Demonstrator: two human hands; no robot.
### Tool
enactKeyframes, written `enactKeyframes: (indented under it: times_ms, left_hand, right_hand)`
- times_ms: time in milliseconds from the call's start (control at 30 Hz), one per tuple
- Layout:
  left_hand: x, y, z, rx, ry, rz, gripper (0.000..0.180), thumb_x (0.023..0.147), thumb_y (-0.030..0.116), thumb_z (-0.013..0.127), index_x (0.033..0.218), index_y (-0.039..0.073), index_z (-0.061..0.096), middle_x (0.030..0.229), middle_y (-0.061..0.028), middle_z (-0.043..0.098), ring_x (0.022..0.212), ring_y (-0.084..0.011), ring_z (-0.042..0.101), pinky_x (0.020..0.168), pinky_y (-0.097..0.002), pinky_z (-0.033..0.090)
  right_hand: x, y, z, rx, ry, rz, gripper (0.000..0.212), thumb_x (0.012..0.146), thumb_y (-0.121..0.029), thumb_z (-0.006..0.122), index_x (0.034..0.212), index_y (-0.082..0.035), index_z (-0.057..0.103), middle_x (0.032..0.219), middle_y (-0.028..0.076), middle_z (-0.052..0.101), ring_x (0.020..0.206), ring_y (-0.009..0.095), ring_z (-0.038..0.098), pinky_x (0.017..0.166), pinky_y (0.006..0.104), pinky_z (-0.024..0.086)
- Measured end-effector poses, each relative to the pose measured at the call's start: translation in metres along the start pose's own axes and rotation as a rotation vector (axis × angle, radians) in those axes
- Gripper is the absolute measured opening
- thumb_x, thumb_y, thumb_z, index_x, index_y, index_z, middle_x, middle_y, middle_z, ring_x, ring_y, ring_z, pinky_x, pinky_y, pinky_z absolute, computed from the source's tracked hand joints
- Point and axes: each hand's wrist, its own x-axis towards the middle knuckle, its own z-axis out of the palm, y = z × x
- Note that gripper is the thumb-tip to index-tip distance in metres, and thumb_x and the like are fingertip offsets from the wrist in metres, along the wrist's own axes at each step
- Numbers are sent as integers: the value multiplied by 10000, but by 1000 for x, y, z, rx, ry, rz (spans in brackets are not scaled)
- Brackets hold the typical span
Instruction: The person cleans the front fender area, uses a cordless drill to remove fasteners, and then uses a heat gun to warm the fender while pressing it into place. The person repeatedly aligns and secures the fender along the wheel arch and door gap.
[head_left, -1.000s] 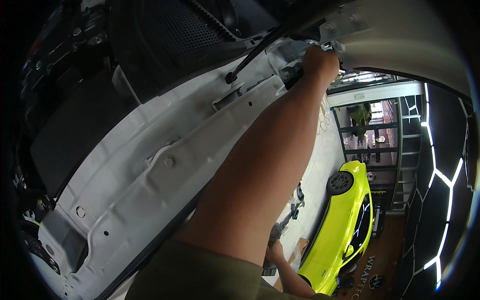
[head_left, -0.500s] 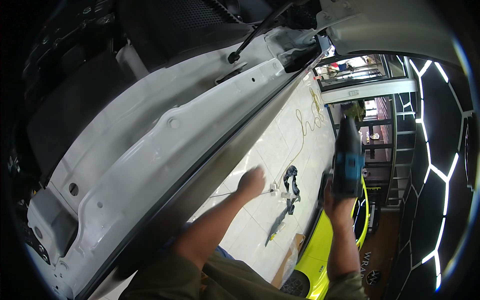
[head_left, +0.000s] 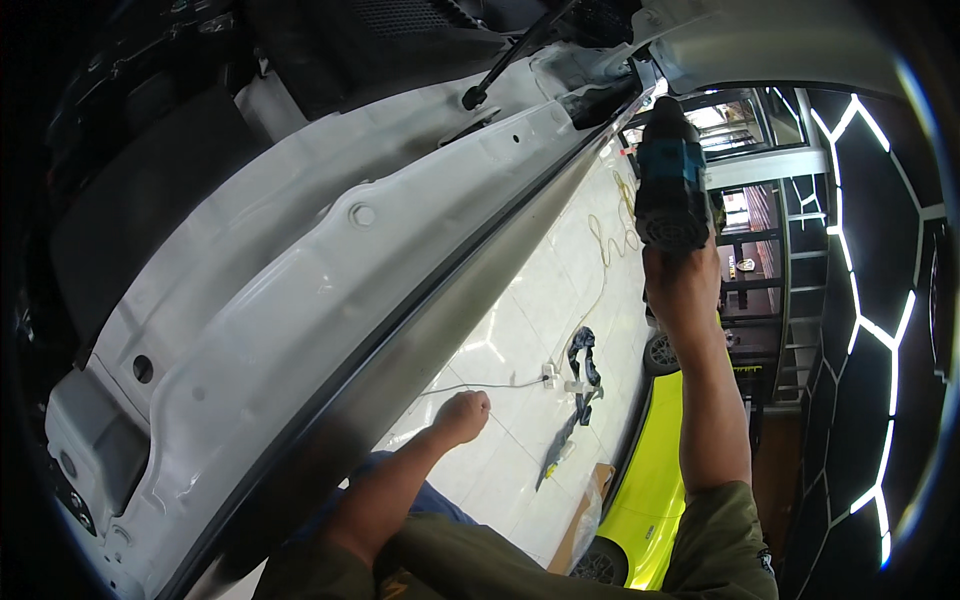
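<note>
In my right hand (head_left: 685, 290) is a black and teal heat gun (head_left: 671, 180). My fingers are closed round its grip, its vented round back faces me, and its tapered nose points away toward the far end of the white car's fender edge (head_left: 300, 270). Low in front of me, my left hand (head_left: 463, 417) is curled into a fist, apart from the car. What it holds, if anything, is hidden. The dark outer side of the fender (head_left: 400, 350) slants between my left arm and the engine bay.
On the tiled floor lie a white socket block (head_left: 549, 374) with a grey cable (head_left: 470, 386), a crumpled dark strip (head_left: 582, 370) and a coiled yellowish hose (head_left: 608, 245). A bright yellow car (head_left: 640, 500) stands at the right. A black strut (head_left: 515, 60) rises from the engine bay.
My right hand has carried the heat gun up and away from me, toward the fender's far end. My left fist has dropped lower and a little left.
</note>
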Motion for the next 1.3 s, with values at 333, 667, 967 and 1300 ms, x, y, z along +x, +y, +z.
enactKeyframes:
  times_ms: [333, 667, 967, 1300]
  left_hand:
    - [-22, -41, -15, 69, -85, -204, 239, 838, 256, 634, 858, 21, 672, 823, -188, 676, 805, -351, 662, 722, -433, 519]
    - [-35, -73, -22, 140, 41, -252, 205, 826, 234, 628, 834, 32, 657, 844, -182, 685, 843, -355, 665, 752, -438, 524]
    - [-89, -92, -52, 206, -15, -462, 233, 826, 269, 643, 868, 41, 666, 875, -179, 688, 868, -348, 664, 772, -435, 517]
    - [-125, -86, -77, 204, 121, -453, 233, 819, 262, 653, 889, 39, 650, 905, -192, 685, 892, -371, 654, 802, -433, 510]
  right_hand:
    - [8, -2, 0, 18, 2, 53, 793, 795, -61, 665, 1435, -23, 198, 1161, 227, 530, 885, 448, 615, 683, 505, 533]
    - [6, 1, -1, 2, 1, 57, 791, 796, -61, 652, 1435, -23, 188, 1189, 228, 518, 881, 452, 615, 683, 503, 531]
    - [4, -6, -5, 41, -2, 95, 755, 818, -107, 613, 1445, -25, 200, 1133, 189, 522, 802, 402, 632, 630, 473, 518]
    - [12, -7, -11, 99, -61, 163, 709, 824, -94, 583, 1432, -17, 227, 1129, 186, 526, 801, 399, 638, 632, 478, 520]
